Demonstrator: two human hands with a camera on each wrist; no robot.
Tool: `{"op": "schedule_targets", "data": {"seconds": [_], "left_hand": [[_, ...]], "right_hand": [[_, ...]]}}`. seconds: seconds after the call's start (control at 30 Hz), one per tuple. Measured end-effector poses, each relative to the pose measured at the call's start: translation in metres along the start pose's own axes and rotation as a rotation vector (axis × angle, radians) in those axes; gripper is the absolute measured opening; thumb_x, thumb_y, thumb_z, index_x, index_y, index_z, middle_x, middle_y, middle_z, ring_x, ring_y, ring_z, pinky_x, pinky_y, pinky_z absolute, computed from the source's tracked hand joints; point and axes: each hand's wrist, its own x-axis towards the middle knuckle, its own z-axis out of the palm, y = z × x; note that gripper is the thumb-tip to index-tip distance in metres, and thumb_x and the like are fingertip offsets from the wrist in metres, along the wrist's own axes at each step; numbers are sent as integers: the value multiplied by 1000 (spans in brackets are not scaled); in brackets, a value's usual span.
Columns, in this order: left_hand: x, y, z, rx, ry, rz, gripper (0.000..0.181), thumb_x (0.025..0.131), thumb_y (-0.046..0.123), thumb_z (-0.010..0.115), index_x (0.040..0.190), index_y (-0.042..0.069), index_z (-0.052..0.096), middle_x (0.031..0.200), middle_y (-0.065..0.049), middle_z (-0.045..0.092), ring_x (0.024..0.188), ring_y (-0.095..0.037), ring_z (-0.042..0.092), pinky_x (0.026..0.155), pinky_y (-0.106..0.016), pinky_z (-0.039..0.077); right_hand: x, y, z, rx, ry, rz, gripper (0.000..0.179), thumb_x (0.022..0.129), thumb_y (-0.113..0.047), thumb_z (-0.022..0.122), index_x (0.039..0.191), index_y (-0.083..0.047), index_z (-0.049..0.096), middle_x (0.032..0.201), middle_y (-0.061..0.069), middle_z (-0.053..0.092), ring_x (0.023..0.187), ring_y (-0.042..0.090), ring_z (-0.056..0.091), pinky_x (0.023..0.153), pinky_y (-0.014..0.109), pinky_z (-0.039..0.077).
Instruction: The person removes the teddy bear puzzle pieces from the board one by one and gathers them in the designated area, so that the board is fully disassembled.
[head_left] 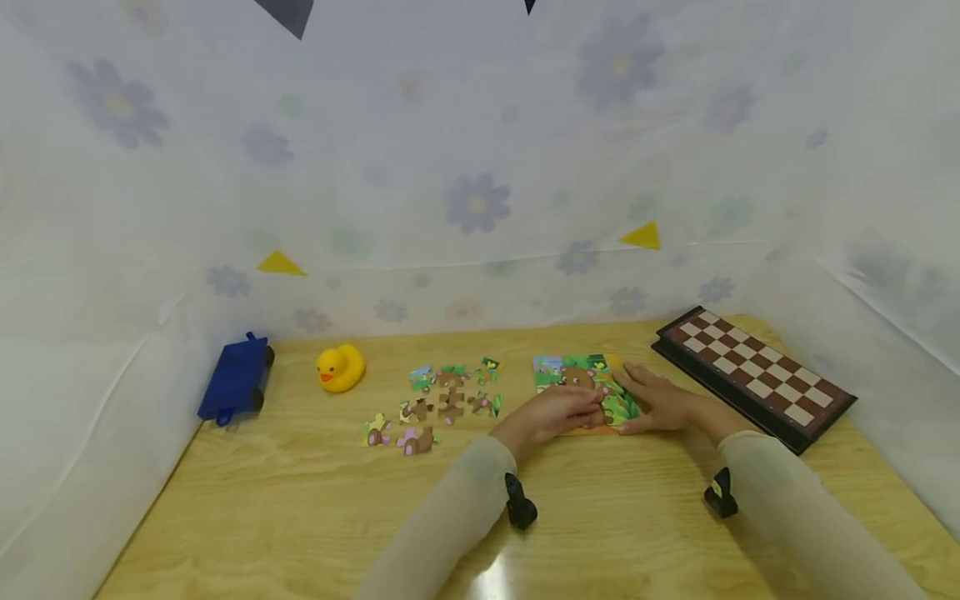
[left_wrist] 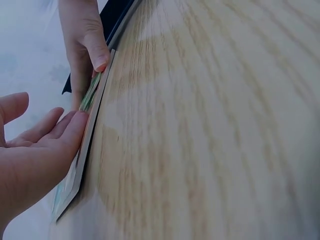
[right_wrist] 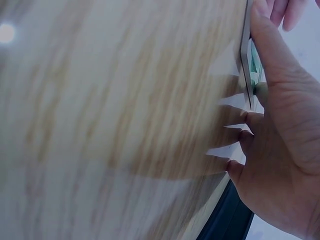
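Note:
A picture puzzle board (head_left: 551,367) with a brown bear (head_left: 576,377) among green leaves lies flat on the wooden table. My left hand (head_left: 551,414) reaches over its front part, fingers nearly straight, fingertips at the picture's surface. In the left wrist view, that hand (left_wrist: 37,160) is palm up, its fingertips close to my right thumb. At the board's right side rests my right hand (head_left: 660,402), fingers spread. Its thumb lies along the board's front edge (right_wrist: 245,55) in the right wrist view, while the other fingertips (right_wrist: 235,167) touch the table. My left hand hides part of the bear.
Several loose jigsaw pieces (head_left: 451,407) lie left of the board. Farther left are a yellow rubber duck (head_left: 342,369) and a blue toy cart (head_left: 234,379). A checkered board case (head_left: 757,367) lies close behind my right hand. Patterned white cloth (head_left: 420,208) encloses the table (head_left: 300,517).

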Motion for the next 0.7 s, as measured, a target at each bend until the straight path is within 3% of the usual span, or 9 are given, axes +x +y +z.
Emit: {"op": "schedule_targets", "data": {"seconds": [0.33, 0.57, 0.7], "left_hand": [[7, -2, 3, -111, 31, 39, 37, 98, 7, 50, 134, -4, 49, 132, -16, 54, 120, -27, 53, 100, -38, 45], [16, -8, 13, -61, 199, 72, 33, 89, -3, 61, 122, -2, 61, 115, -12, 65, 102, -22, 64, 86, -31, 54], [19, -5, 19, -34, 261, 38, 29, 85, -3, 67, 113, 1, 69, 103, -9, 70, 91, -20, 68, 79, -30, 56]], "right_hand": [[0, 1, 0, 0, -8, 5, 100, 83, -52, 66, 150, 3, 14, 152, 31, -2, 137, 52, -3, 101, 74, 5], [1, 2, 1, -14, -5, 1, 100, 83, -52, 66, 149, 3, 16, 152, 32, 0, 136, 53, -1, 101, 75, 6], [0, 0, 0, -10, -3, 3, 100, 83, -52, 66, 149, 3, 16, 152, 32, 0, 136, 53, -1, 101, 75, 6]]}}
